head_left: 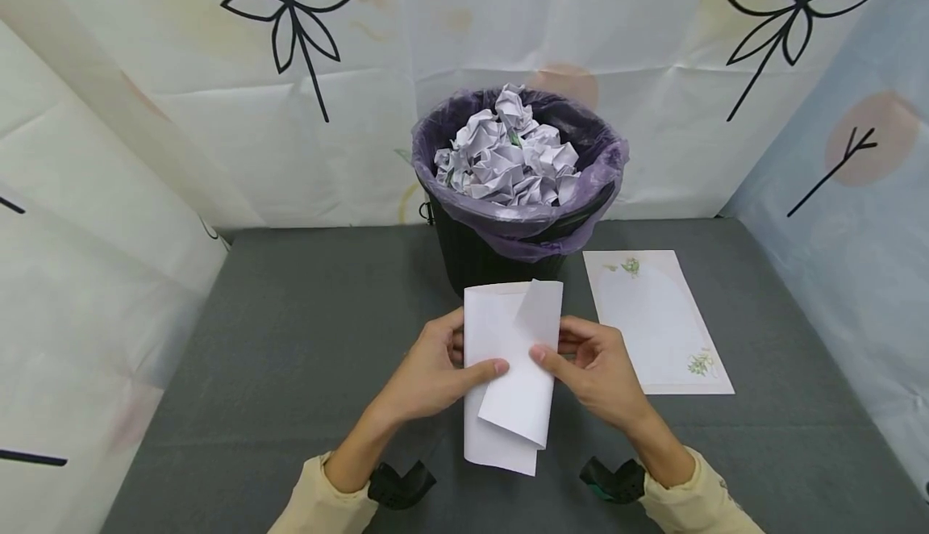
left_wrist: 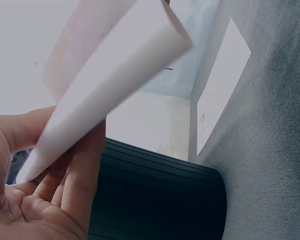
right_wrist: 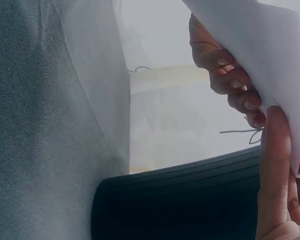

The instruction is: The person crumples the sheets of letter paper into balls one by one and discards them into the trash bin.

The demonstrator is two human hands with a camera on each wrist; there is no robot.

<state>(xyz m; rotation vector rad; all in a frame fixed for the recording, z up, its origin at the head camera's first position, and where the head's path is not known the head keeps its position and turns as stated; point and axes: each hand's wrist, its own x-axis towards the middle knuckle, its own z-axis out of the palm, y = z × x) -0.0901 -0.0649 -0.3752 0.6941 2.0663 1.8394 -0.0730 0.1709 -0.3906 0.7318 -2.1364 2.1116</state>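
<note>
Pinching a folded sheet of paper (head_left: 517,395) with left hand (head_left: 434,370) at its nine o'clock edge and right hand (head_left: 598,366) at three, at six o'clock from the lined wastebasket (head_left: 475,258). Likely light, limp and easily creased; best gripped gently along both long edges.

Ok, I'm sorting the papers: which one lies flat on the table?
The sheet right of the bin, with green plant prints. The folded paper is held by the left hand and right hand; the crumpled papers are in the bin.
</note>
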